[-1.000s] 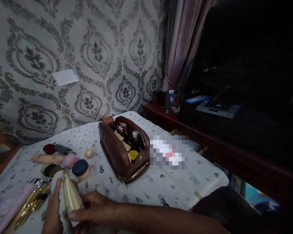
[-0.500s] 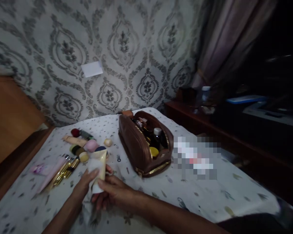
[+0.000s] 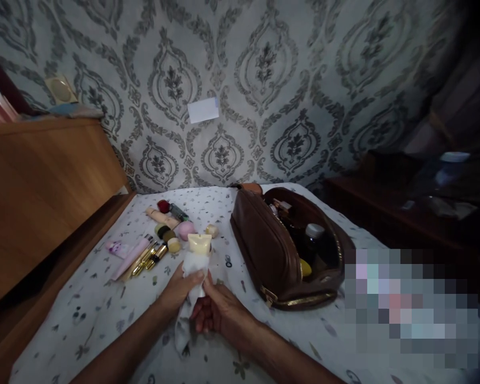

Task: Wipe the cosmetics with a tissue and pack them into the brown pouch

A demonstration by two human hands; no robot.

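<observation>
A pale yellow squeeze tube (image 3: 199, 244) stands upright between my hands, its flat crimped end on top. Around its lower body a white cloth (image 3: 192, 264) is wrapped, with a loose end hanging down toward the bed. My left hand (image 3: 178, 293) is closed on the cloth, thumb pressed across the front. Closed at the tube's lower end, my right hand (image 3: 222, 309) has its fingers curled beneath; the cap is hidden. Beyond the tube lie a pink makeup sponge (image 3: 186, 230), a small cream-coloured round item (image 3: 212, 230) and a yellow-capped jar (image 3: 174, 245).
An open brown leather toiletry bag (image 3: 264, 234) stands to the right, holding a white-capped bottle (image 3: 314, 231). Gold tubes (image 3: 149, 260) and a pink tube (image 3: 131, 257) lie left. A wooden board (image 3: 44, 202) borders the bed's left side. A blurred patch covers something at right.
My view has swung left, so everything sits further right. The tube has turned so its broad face shows, and the cloth now wraps around its front.
</observation>
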